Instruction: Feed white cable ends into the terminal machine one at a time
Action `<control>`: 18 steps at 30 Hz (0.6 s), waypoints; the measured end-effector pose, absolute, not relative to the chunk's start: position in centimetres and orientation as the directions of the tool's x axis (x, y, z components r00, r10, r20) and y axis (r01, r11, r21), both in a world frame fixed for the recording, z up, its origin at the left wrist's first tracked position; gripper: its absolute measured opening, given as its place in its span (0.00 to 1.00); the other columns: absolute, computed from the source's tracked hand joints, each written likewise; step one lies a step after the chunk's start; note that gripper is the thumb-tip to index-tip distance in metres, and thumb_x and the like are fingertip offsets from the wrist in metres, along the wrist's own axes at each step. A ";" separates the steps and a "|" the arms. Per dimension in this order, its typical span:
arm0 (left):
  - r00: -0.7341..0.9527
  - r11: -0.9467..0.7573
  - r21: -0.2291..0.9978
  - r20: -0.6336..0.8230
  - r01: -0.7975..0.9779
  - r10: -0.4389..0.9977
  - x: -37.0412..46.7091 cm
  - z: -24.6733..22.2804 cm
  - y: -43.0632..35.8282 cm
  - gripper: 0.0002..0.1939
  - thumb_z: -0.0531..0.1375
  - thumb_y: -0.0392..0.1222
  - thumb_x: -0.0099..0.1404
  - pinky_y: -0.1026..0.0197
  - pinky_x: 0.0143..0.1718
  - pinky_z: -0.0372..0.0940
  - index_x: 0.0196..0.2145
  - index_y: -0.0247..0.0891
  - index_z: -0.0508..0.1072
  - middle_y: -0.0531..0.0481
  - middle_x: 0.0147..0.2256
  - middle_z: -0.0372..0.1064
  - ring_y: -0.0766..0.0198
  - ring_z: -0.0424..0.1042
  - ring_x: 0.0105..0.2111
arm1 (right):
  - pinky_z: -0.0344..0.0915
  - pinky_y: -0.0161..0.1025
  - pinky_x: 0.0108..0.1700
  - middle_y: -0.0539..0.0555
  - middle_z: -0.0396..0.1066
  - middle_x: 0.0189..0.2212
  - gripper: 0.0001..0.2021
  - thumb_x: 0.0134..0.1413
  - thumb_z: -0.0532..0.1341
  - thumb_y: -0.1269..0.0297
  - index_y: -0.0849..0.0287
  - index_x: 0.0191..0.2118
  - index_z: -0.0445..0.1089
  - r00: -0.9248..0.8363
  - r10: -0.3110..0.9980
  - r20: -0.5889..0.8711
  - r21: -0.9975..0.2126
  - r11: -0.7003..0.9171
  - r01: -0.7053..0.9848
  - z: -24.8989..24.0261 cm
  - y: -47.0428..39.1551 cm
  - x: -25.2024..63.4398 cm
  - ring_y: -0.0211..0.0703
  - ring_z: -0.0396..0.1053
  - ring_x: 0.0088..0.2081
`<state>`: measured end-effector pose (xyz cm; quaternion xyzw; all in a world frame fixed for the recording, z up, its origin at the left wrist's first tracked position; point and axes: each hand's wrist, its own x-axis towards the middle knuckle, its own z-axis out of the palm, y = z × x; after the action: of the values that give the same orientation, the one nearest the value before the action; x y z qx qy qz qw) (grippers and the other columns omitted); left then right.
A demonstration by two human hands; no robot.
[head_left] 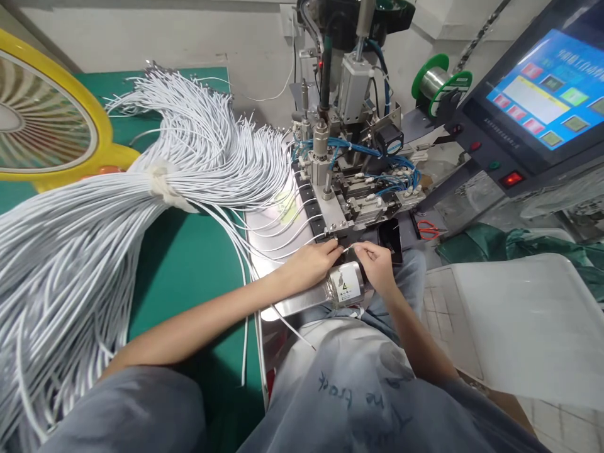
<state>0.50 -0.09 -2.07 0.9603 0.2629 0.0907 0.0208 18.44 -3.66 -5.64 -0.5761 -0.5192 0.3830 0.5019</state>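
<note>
Green-topped bench (189,302) stands against a pale wall (141,34); tiled floor (557,425) shows at lower right. At far left, a yellow fan (106,135) stands over the bench. Beside it lies a large bundle of white cables (85,214), gathered by a pale tie (163,184). Several cables cross a metal plate (302,299) to the front of a machine (352,94). Left hand (318,259) rests at that front, fingertips together; whether its grip is clamped on anything cannot be told. Right hand (375,255) has its grip pinched on a thin white cable end (350,248), located between both hands. Just below is a labelled container (346,283), contents unreadable. Further right, a green-flanged spool (438,75) carries silvery wire, red-handled scissors (428,230) lie below, a lit screen (552,91) faces the person, and a white plastic bin (533,321) stands nearest.
</note>
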 end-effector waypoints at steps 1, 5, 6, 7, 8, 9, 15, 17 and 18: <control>0.839 -0.847 0.061 0.111 0.529 0.532 0.5 -2.2 0.0 0.16 0.49 0.27 0.63 0.64 0.25 0.62 0.48 0.29 0.65 0.45 0.35 0.65 0.65 0.68 0.28 | 0.62 0.38 0.32 0.53 0.70 0.25 0.10 0.49 0.58 0.60 0.61 0.29 0.73 0.163 0.986 0.032 -0.981 0.000 0.194 -6.0 -3.3 18.8 0.40 0.65 0.28; 0.814 -0.814 0.017 0.003 0.581 0.581 0.5 -2.7 0.4 0.18 0.49 0.26 0.63 0.62 0.27 0.65 0.50 0.30 0.64 0.44 0.38 0.64 0.63 0.70 0.29 | 0.60 0.35 0.26 0.51 0.68 0.23 0.12 0.45 0.59 0.57 0.61 0.31 0.72 0.089 0.990 -0.108 -0.984 -0.120 0.131 -6.9 -2.0 19.5 0.37 0.62 0.24; 0.816 -0.816 0.011 0.000 0.578 0.579 0.5 -2.8 0.4 0.19 0.49 0.26 0.63 0.62 0.27 0.66 0.51 0.30 0.64 0.44 0.38 0.64 0.63 0.70 0.29 | 0.59 0.35 0.25 0.51 0.68 0.22 0.12 0.45 0.59 0.57 0.61 0.30 0.71 0.067 0.991 -0.119 -0.985 -0.126 0.113 -7.0 -1.8 19.4 0.36 0.62 0.23; 0.819 -0.819 0.006 0.001 0.573 0.573 0.5 -2.9 0.5 0.19 0.49 0.26 0.63 0.62 0.28 0.66 0.52 0.30 0.63 0.44 0.38 0.64 0.62 0.70 0.30 | 0.59 0.34 0.25 0.50 0.67 0.21 0.11 0.44 0.60 0.57 0.60 0.29 0.71 0.051 0.991 -0.124 -0.987 -0.128 0.097 -7.1 -1.7 19.3 0.36 0.61 0.23; 0.824 -0.824 0.001 0.002 0.567 0.567 0.5 -2.9 0.5 0.19 0.49 0.27 0.63 0.62 0.28 0.66 0.52 0.30 0.63 0.44 0.37 0.64 0.62 0.70 0.30 | 0.58 0.34 0.25 0.49 0.66 0.20 0.11 0.43 0.60 0.57 0.60 0.27 0.70 0.040 0.991 -0.125 -0.988 -0.128 0.085 -7.2 -1.6 19.2 0.36 0.61 0.23; 0.828 -0.828 0.000 0.001 0.560 0.560 0.4 -2.9 0.6 0.20 0.49 0.27 0.63 0.62 0.28 0.66 0.52 0.30 0.63 0.44 0.37 0.64 0.62 0.70 0.30 | 0.58 0.34 0.25 0.48 0.64 0.19 0.10 0.43 0.61 0.57 0.60 0.26 0.69 0.034 0.992 -0.125 -0.989 -0.127 0.076 -7.3 -1.6 19.0 0.35 0.60 0.22; 0.853 -0.853 0.017 -0.012 0.521 0.521 0.3 -2.8 0.7 0.24 0.49 0.27 0.63 0.65 0.28 0.65 0.57 0.35 0.59 0.45 0.38 0.64 0.65 0.70 0.30 | 0.54 0.33 0.25 0.46 0.61 0.18 0.09 0.43 0.60 0.58 0.60 0.24 0.66 0.011 0.993 -0.119 -0.989 -0.119 0.085 -7.6 -1.4 18.9 0.34 0.57 0.21; 0.855 -0.855 0.008 -0.014 0.519 0.519 0.4 -2.8 0.8 0.23 0.49 0.27 0.63 0.65 0.28 0.65 0.56 0.35 0.59 0.45 0.38 0.63 0.64 0.70 0.30 | 0.53 0.33 0.24 0.46 0.61 0.17 0.09 0.43 0.60 0.58 0.60 0.24 0.66 -0.011 0.990 -0.141 -0.986 -0.139 0.088 -7.5 -1.2 19.0 0.33 0.57 0.21; 0.854 -0.854 0.004 -0.013 0.520 0.520 0.4 -2.7 0.8 0.23 0.49 0.27 0.63 0.64 0.27 0.64 0.56 0.36 0.60 0.45 0.38 0.63 0.64 0.70 0.30 | 0.52 0.33 0.24 0.45 0.60 0.16 0.10 0.43 0.59 0.58 0.60 0.24 0.65 -0.026 0.987 -0.161 -0.984 -0.158 0.086 -7.4 -1.2 19.0 0.33 0.56 0.20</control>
<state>0.38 0.79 -2.74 0.9629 0.2698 -0.0056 0.0036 19.03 -1.17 -7.38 -0.5507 -0.4870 0.5250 0.4288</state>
